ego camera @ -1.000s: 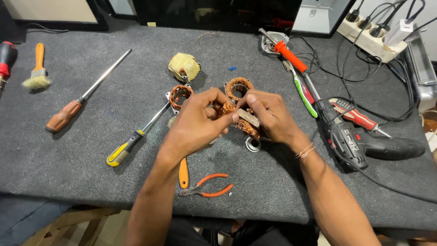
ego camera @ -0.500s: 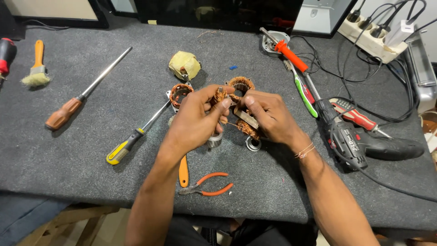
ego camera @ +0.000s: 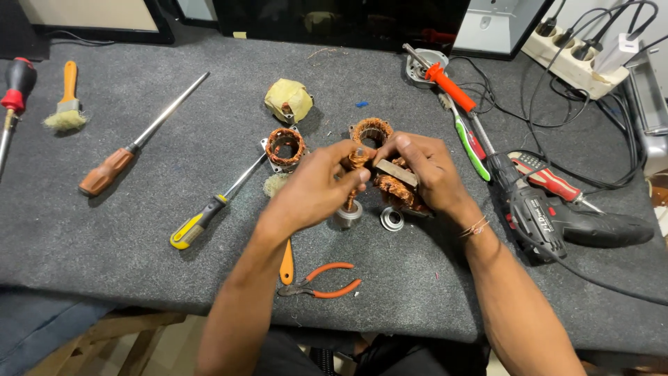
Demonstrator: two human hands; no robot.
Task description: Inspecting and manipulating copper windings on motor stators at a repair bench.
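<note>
My left hand [ego camera: 316,188] and my right hand [ego camera: 424,170] meet at the middle of the dark grey mat [ego camera: 174,278]. Together they hold a copper-wound motor stator [ego camera: 395,188]. The right hand grips its metal core, and the left hand pinches a strand of copper wire at its top. A small metal cylinder [ego camera: 346,214] stands just below my left fingers, and a round bearing [ego camera: 392,218] lies beside it. Two more copper coils sit behind the hands, one to the left [ego camera: 285,147] and one at the centre [ego camera: 370,131].
Orange pliers [ego camera: 316,282] lie near the front edge. A yellow-handled screwdriver [ego camera: 209,212] and a brown-handled one [ego camera: 132,150] lie left. A yellow-taped coil [ego camera: 289,101] sits at the back. A black drill [ego camera: 550,219], red and green tools, cables and a power strip [ego camera: 570,59] fill the right.
Both hands have shifted slightly; my left fingers have moved up to the top of the stator and pinch the copper wire there.
</note>
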